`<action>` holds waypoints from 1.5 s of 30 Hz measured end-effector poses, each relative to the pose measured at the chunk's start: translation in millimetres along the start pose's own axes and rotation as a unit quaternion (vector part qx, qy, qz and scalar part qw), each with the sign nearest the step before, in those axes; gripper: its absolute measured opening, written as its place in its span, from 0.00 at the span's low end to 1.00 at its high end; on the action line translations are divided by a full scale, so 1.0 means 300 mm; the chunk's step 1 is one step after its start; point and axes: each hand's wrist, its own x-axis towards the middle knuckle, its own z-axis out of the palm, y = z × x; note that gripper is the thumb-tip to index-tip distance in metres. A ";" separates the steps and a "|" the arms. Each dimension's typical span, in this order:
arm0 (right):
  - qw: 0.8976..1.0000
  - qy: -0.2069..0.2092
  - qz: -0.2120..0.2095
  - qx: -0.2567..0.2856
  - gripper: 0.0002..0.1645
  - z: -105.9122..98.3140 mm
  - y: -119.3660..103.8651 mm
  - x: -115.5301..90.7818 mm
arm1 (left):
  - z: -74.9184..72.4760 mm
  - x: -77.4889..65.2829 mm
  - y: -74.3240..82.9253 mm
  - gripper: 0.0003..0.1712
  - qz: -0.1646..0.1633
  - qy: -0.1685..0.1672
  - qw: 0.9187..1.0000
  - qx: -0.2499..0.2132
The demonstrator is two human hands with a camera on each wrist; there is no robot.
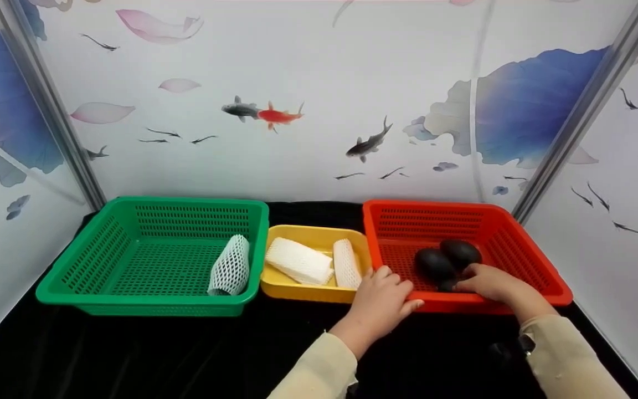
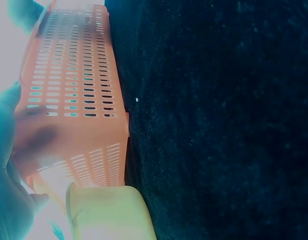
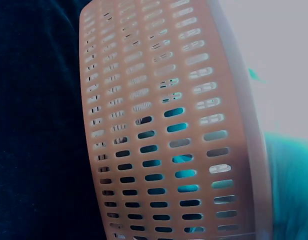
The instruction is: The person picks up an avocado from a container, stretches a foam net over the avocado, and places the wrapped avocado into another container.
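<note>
At the fingertips of the right hand (image 1: 493, 285), a dark object (image 1: 445, 286), mostly hidden, lies inside the red slotted plastic basket (image 1: 432, 205); whether it is gripped cannot be told. Just beyond this hand rest two smooth black ovoids (image 1: 434, 264). Well to its left, the left hand (image 1: 379, 303) holds the basket's rim, fingers bent over it. Likely hazard: crowding may force an off-centre grasp, letting the object slip.
</note>
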 end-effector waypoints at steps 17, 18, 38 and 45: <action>1.000 0.013 -0.015 0.006 0.34 0.003 -0.001 0.011 | -0.005 0.002 -0.001 0.25 0.002 -0.013 1.000 0.008; 1.000 0.018 -0.019 0.007 0.33 0.005 -0.001 0.013 | -0.006 0.001 -0.001 0.24 0.002 -0.012 1.000 0.008; 0.993 0.115 -0.034 0.001 0.42 0.008 0.011 0.025 | -0.025 0.005 -0.003 0.23 -0.001 -0.036 0.999 -0.004; 0.986 0.157 -0.054 -0.016 0.37 0.009 0.001 0.024 | -0.049 0.001 -0.006 0.20 0.009 -0.052 0.999 -0.005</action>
